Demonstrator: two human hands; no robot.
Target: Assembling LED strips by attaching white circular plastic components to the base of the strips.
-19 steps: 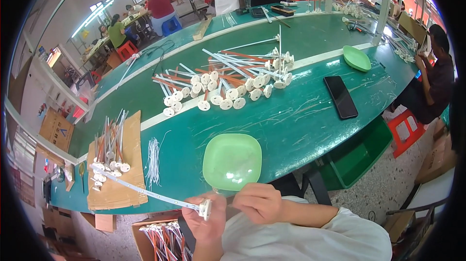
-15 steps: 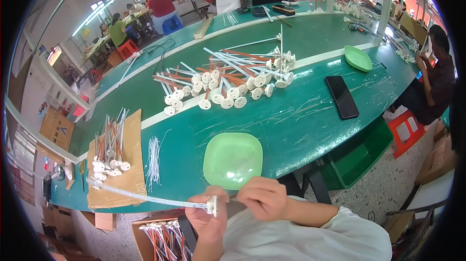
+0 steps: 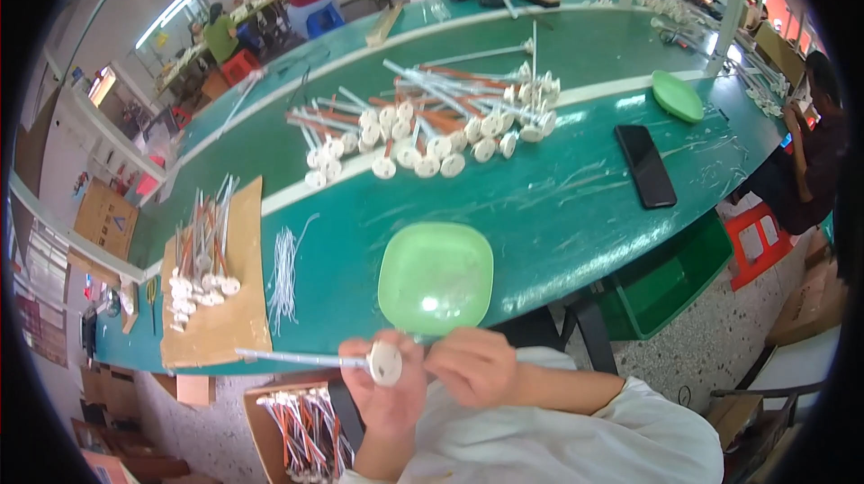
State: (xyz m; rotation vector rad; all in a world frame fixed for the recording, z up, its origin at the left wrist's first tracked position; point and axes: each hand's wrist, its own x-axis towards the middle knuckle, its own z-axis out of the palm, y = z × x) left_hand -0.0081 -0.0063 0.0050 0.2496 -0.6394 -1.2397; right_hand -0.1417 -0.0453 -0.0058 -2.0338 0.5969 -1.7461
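Observation:
My left hand is closed around a slim pale strip piece that ends in a round white disc. The disc's flat face is turned toward me, and the strip points off to the left. Right beside it, my right hand is closed in a pinch; whatever lies between its fingertips is hidden or too small to make out. Just beyond both hands, a light green square dish stands near the table's front edge.
Many similar pieces are heaped mid-table. Others lie on cardboard at left, beside a bundle of white wires. A phone and second green dish lie right. A box of pieces stands below.
The held piece has turned, so its disc now faces me rather than showing edge-on, and the strip looks shorter. My hands stay close together. The whole view has shifted slightly.

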